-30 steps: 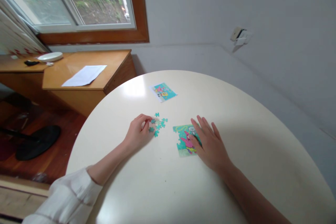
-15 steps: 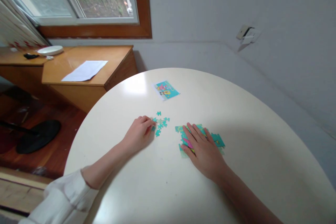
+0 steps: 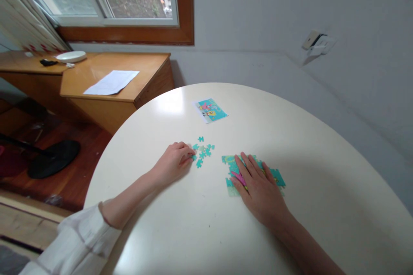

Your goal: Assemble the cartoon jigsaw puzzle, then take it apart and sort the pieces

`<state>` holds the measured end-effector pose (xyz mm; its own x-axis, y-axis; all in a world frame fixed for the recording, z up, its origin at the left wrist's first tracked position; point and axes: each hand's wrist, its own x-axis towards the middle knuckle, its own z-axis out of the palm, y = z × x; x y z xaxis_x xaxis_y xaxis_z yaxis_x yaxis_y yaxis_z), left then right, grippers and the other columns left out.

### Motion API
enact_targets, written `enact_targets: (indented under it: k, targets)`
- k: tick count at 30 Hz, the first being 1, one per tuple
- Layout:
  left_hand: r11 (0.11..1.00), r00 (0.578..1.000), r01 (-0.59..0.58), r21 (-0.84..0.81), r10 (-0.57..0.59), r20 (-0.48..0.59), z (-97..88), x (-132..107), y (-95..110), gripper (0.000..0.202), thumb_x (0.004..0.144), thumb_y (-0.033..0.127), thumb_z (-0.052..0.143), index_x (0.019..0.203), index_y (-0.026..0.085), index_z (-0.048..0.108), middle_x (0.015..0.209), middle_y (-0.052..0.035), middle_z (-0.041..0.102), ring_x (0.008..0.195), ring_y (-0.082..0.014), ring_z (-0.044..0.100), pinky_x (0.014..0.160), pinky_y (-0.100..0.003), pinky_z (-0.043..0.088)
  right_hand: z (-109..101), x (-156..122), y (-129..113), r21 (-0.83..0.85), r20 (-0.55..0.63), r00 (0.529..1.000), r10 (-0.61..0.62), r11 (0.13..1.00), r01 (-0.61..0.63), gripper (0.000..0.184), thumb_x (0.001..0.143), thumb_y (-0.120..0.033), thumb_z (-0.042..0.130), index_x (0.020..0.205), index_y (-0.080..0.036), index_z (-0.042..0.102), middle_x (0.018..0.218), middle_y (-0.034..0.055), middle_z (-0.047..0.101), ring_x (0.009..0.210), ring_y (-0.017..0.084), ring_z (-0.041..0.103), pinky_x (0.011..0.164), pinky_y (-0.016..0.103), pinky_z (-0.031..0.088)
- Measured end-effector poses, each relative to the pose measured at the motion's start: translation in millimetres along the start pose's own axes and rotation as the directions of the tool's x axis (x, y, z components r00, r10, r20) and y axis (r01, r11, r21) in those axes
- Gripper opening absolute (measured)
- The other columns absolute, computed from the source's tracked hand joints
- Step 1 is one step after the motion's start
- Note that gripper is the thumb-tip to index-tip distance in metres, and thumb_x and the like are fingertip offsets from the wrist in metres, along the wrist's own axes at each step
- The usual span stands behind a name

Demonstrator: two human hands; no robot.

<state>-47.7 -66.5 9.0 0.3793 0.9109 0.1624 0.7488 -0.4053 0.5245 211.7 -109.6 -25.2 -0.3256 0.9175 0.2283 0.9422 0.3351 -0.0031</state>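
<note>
Covering the middle of the joined puzzle (image 3: 232,166), near right of centre: right hand (image 3: 258,187), flat, fingers slightly apart, shifted leftward over the pink figure (image 3: 239,178) since a second ago; presumably steadying the section. Left hand (image 3: 172,161): at left edge of loose pieces (image 3: 202,154), fingers curled together; whether gripping one, cannot tell. Picture card (image 3: 213,111): far side, well apart.

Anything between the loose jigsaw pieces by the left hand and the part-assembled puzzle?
Nothing visible: only white tabletop separates the loose jigsaw pieces from the part-assembled puzzle. The right hand covers much of the puzzle, though parts of its notched edge facing the pieces show.
</note>
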Motion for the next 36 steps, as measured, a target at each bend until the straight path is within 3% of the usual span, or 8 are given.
enact_targets:
  k: [9,18,29,36]
  targets:
    - [0.999,0.999,0.027,0.024,-0.027,0.021,2.9,1.8,1.0,0.015,0.077,0.022,0.057,0.09,0.02,0.064,0.092,-0.0072,0.063,0.086,-0.0215,0.055,0.08,-0.036,0.042,1.1,-0.2,-0.3,-0.005,-0.005,1.0,0.005,1.0,-0.005,0.053,0.091,-0.043,0.026,0.137,-0.02,0.036,0.139,0.0082,0.043,0.129,0.025,0.036,0.106,0.047,0.027]
    - [0.999,0.998,0.04,0.029,-0.042,0.044,4.8,0.8,1.6,0.014,0.078,0.018,0.052,0.089,0.021,0.06,0.094,-0.0064,0.061,0.089,-0.0215,0.054,0.081,-0.037,0.039,0.7,0.1,-0.4,0.006,-0.023,1.0,0.0,1.0,0.0,0.053,0.091,-0.043,0.026,0.138,-0.021,0.035,0.138,0.0081,0.044,0.129,0.025,0.036,0.105,0.047,0.027]
    - [0.996,0.997,0.083,0.04,-0.083,0.004,5.2,1.7,0.2,0.008,0.076,0.024,0.059,0.082,0.02,0.06,0.091,-0.0066,0.06,0.086,-0.0221,0.054,0.08,-0.038,0.04,2.5,-0.2,0.4,0.01,-0.023,1.0,-0.002,1.0,0.002,0.053,0.091,-0.043,0.026,0.139,-0.022,0.033,0.139,0.0079,0.043,0.129,0.025,0.036,0.105,0.048,0.027]
    - [0.995,0.996,0.092,0.029,-0.093,0.006,4.0,1.6,2.2,0.008,0.076,0.023,0.059,0.081,0.019,0.057,0.09,-0.0064,0.06,0.087,-0.0218,0.054,0.08,-0.038,0.039,-1.6,1.1,-0.7,-0.014,0.009,1.0,0.004,1.0,-0.004,0.053,0.091,-0.044,0.026,0.135,-0.018,0.041,0.139,0.0087,0.043,0.129,0.025,0.036,0.105,0.047,0.028]
